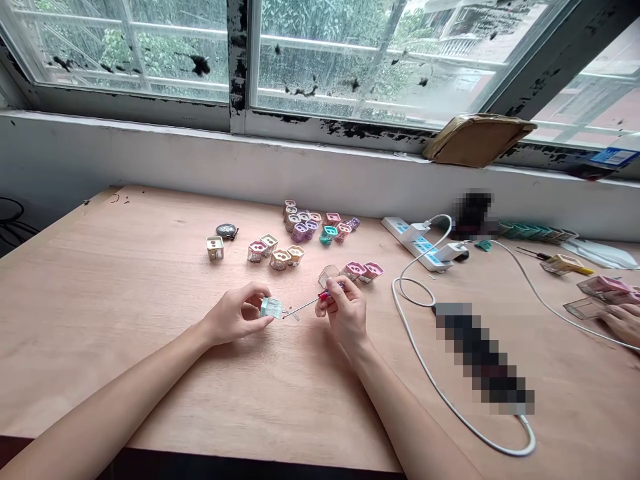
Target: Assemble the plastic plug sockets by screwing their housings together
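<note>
My left hand (239, 313) grips a small pale-green, see-through plastic case (271, 307) between thumb and fingers, just above the table. My right hand (345, 310) is closed around the red handle of a thin screwdriver (303, 307). Its shaft slants down to the left, and the tip is close to the case; whether it touches cannot be made out. A few tiny dark bits lie on the wood around the tip. Behind my right hand rests a clear, colourless plastic shell (329, 274), beside two pink cases (363, 271).
Several small coloured cases with two holes (281, 259) stand farther back, near a round dark object (227, 231). To the right are a white power strip (417, 243), a looping white cable (413, 340) and a blurred-out dark object (483, 353). Another person's hand (625, 323) works at the far right.
</note>
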Demonstrator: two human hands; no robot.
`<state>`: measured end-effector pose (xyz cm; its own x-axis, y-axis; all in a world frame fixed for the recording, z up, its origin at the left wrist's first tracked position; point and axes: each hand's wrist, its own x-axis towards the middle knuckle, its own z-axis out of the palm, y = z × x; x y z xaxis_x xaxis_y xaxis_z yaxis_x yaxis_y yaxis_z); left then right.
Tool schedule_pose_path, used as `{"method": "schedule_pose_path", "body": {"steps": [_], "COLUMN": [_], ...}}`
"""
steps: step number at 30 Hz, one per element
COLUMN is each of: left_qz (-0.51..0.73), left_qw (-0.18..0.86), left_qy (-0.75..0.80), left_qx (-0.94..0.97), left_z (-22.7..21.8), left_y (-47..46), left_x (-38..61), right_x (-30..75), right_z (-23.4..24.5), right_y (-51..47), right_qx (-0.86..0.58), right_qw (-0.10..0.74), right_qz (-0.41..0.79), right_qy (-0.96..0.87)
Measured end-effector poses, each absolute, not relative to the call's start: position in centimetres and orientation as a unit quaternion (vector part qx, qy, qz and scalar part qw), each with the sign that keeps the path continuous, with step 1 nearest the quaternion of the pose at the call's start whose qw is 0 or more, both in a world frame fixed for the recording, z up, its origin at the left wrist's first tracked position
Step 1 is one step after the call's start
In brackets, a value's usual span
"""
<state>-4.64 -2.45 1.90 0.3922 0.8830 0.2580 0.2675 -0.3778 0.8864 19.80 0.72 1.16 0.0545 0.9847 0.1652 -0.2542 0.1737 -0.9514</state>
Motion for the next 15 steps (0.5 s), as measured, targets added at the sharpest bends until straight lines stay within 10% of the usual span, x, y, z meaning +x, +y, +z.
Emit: {"method": "schedule_pose_path", "body": {"steps": [15], "left_qz": [0.348], "left_qw": [0.348], "left_qy": [0.378], "left_qx": [0.784], "left_z": [1.82], "left_y": [-2.45], "left_x": [-4.65], "right_x": [19.08], "right_z": [1.35], "right_y": [0.44], "right_qx": [-0.379], "right_qw": [0.618], "right_qz": [0.522], "right_qy": [-0.449]}}
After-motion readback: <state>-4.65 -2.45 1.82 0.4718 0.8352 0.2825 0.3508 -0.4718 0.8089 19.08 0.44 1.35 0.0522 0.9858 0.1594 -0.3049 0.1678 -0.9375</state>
